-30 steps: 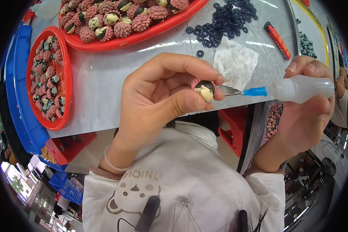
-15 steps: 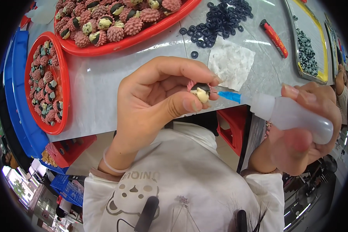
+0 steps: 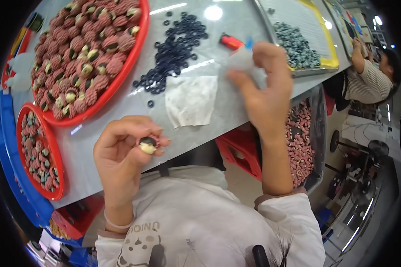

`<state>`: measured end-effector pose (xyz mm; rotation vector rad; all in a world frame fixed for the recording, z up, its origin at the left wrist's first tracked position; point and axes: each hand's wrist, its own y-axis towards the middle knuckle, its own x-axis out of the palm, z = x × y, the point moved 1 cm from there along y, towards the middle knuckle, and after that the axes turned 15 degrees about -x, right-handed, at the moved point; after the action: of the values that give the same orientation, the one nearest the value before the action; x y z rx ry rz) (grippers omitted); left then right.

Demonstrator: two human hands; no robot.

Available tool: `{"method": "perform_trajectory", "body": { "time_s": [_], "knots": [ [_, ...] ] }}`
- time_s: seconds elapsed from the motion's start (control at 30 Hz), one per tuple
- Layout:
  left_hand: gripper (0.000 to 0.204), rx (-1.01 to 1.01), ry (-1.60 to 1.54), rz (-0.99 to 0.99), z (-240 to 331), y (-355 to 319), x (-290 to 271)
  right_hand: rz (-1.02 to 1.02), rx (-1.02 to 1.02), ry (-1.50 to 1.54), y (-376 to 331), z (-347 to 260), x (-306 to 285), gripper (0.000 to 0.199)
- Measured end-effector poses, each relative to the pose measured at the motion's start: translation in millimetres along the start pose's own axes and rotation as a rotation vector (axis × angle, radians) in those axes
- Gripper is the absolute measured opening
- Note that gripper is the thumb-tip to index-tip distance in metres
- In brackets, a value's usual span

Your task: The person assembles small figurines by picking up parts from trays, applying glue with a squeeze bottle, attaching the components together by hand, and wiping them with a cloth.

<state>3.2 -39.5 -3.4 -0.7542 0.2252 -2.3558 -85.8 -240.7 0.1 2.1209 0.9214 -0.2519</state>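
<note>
Currently Pinched: One Pink Piece (image 3: 148, 145)

The left hand (image 3: 119, 155) has its grip on the piece, whose black and cream parts already sit on the pink. It looks largely put together, though not yet trayed. Blur hides whether the right hand (image 3: 272, 95) grasps the translucent bottle (image 3: 241, 60). Dark rings (image 3: 178, 46) lie loose on the worktop (image 3: 80, 155); similar pieces (image 3: 75, 66) fill a large red tray (image 3: 136, 50).

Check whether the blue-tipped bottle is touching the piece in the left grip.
Apart. The head view shows the bottle well to the upper right of the piece, with the paper visible between them.
</note>
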Motion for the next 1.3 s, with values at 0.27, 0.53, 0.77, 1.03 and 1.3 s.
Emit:
{"method": "perform_trajectory", "body": {
  "time_s": [0.27,0.53,0.77,1.03,1.3],
  "knots": [
    [0.031,0.049,0.007,-0.022,0,5,0,-0.074,0.05,-0.357,26,12,-77,0.018],
    [0.03,0.035,0.0,-0.032,1,5,1,-0.132,0.022,-0.389,31,45,-90,0.012],
    [0.029,0.004,-0.09,-0.109,2,1,-3,0.084,0.18,0.532,10,-10,-72,0.019],
    [0.033,-0.014,-0.14,-0.16,6,-1,18,0.001,0.482,1.211,-9,-43,-11,0.023],
    [0.039,-0.071,-0.102,-0.085,3,-7,15,-0.17,0.596,1.193,-16,-57,8,0.025]
  ]
}}
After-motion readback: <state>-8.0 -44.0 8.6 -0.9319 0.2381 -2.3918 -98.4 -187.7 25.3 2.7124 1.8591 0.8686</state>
